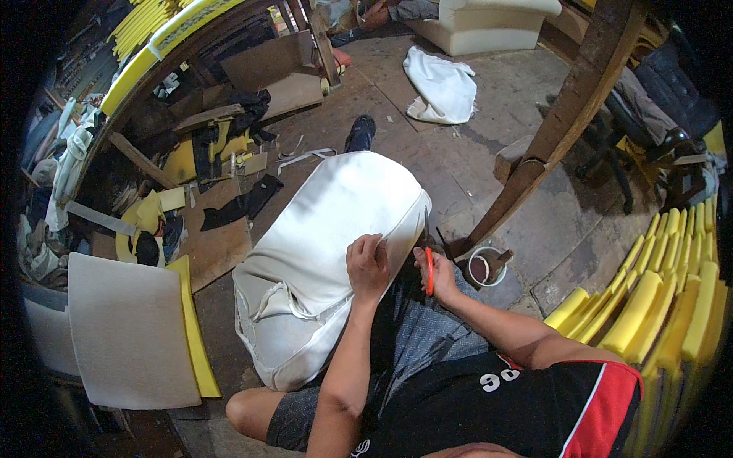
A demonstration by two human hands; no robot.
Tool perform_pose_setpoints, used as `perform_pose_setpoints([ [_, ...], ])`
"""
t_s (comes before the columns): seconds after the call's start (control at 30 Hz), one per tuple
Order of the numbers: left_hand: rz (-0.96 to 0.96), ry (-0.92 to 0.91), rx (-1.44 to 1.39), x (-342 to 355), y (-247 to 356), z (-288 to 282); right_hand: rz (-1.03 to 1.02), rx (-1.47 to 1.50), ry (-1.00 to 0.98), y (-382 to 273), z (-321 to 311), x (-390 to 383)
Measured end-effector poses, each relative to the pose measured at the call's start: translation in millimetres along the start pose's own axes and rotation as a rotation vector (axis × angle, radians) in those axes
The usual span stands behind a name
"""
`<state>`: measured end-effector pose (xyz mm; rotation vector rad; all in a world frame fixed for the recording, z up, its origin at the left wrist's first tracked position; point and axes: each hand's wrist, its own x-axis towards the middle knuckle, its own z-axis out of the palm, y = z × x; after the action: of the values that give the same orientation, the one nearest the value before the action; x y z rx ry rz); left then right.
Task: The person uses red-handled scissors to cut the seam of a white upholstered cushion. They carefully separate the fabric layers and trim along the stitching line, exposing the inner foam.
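A large white upholstered piece [336, 206] with a loose, wrinkled cover at its lower end lies across my lap and the floor. My left hand [369, 263] rests on its right part, fingers curled at the fabric near the seam. My right hand [432, 271] grips orange-handled scissors [428, 267], with the blades pointing up beside the cover's right edge. A dark shoe [359, 133] shows beyond the white piece.
Yellow foam pieces [641, 317] stand stacked at right beside a wooden post [573, 107], white bucket [489, 276] and dark chair [657, 99]. A grey padded panel [126, 324] is at left, scraps [237, 206] litter the floor, and white cloth [439, 88] lies ahead.
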<state>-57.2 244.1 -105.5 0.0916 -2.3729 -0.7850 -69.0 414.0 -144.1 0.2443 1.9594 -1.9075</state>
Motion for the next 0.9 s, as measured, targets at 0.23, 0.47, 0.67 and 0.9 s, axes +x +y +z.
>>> perform_pose_setpoints([
  [0.23,0.007,0.0,-0.002,0.9,0.9,0.1,-0.013,-0.027,0.022,-4.7,1.2,-2.8],
  [0.47,0.015,-0.006,0.007,0.0,-0.9,0.9,0.005,-0.043,0.002,-2.8,0.6,-1.9],
  [0.67,0.007,-0.005,0.017,0.3,1.0,1.4,-0.026,-0.025,0.02,-3.9,1.1,-2.2],
  [0.9,0.008,-0.016,0.03,-0.7,-0.5,1.9,-0.014,0.0,0.011,-3.0,0.0,-1.9],
])
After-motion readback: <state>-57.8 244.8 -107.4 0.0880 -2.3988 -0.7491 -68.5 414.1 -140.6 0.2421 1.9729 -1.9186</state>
